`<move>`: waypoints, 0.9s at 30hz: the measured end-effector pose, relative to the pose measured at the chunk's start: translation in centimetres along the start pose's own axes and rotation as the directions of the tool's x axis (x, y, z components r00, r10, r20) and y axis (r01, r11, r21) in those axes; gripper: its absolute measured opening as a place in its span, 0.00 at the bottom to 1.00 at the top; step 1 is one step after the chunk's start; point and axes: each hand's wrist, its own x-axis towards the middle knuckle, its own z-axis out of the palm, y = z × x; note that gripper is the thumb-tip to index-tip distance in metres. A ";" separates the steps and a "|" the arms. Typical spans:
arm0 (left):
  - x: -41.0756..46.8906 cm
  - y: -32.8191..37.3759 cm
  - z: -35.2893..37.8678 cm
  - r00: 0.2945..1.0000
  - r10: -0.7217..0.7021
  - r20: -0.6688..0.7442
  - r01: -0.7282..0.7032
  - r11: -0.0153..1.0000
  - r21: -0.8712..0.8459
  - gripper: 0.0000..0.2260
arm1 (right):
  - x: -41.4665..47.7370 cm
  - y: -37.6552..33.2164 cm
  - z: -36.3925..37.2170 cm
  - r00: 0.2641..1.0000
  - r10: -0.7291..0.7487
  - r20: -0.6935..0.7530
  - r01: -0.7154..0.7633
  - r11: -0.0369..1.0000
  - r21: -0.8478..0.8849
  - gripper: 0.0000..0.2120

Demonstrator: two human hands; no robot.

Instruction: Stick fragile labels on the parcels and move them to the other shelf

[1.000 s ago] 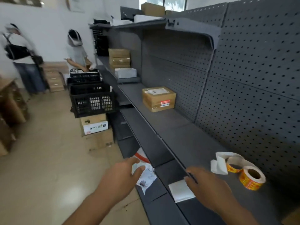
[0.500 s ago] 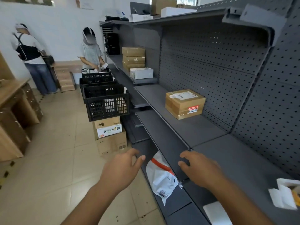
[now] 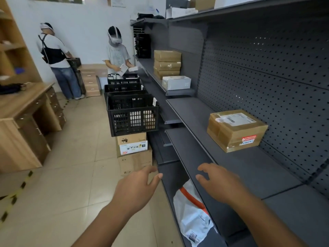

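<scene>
The view has swung away from the label roll, which has left the picture, and up along the grey shelf point(image 3: 236, 168) toward the taped brown parcel point(image 3: 235, 130), well ahead of the right hand point(image 3: 219, 184) and already bearing a red sticker on its near side. Just below and between both hands lies a white mailer bag point(image 3: 193, 214) on the lower shelf. The left hand point(image 3: 137, 189) has lifted with it. Each grip is apart and holds nothing, so the hands seem to be going for another parcel.
</scene>
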 end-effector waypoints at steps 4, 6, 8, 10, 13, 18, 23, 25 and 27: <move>5.7 -0.2 -0.2 0.999 -0.037 -0.029 0.038 0.999 0.005 0.21 | 6.2 -0.3 -0.9 0.998 -0.062 0.008 0.062 0.998 0.021 0.19; 8.2 0.0 -0.4 0.998 -0.052 -0.034 0.052 0.999 0.005 0.21 | 8.9 -0.5 -1.6 0.996 -0.087 0.020 0.086 0.996 0.033 0.20; 10.5 0.3 -0.4 0.997 -0.062 -0.048 0.062 0.998 0.005 0.21 | 11.5 -0.5 -2.1 0.993 -0.116 0.018 0.115 0.993 0.038 0.20; 12.7 0.5 -0.4 0.997 -0.061 -0.056 0.061 0.998 0.002 0.20 | 14.0 -0.6 -2.7 0.991 -0.131 0.008 0.131 0.991 0.028 0.20; 15.7 0.6 -0.3 0.998 -0.055 -0.035 0.056 0.998 0.006 0.19 | 16.9 -0.7 -3.2 0.992 -0.129 0.011 0.128 0.991 0.030 0.19; 22.5 1.2 -0.1 1.000 0.005 -0.005 -0.005 1.000 -0.020 0.19 | 21.4 0.0 -4.0 0.996 -0.085 -0.022 0.087 0.993 0.076 0.20; 30.9 2.3 1.5 0.979 0.182 0.085 -0.179 0.983 -0.048 0.18 | 25.0 1.1 -4.8 0.992 0.035 -0.118 -0.019 0.991 0.132 0.18; 33.8 3.4 1.9 0.956 0.254 0.145 -0.248 0.967 -0.058 0.18 | 25.6 1.5 -5.2 0.981 0.102 -0.162 -0.072 0.981 0.183 0.17; 36.5 4.7 2.1 0.927 0.324 0.189 -0.311 0.946 -0.096 0.19 | 26.0 1.9 -5.5 0.964 0.155 -0.215 -0.108 0.971 0.215 0.17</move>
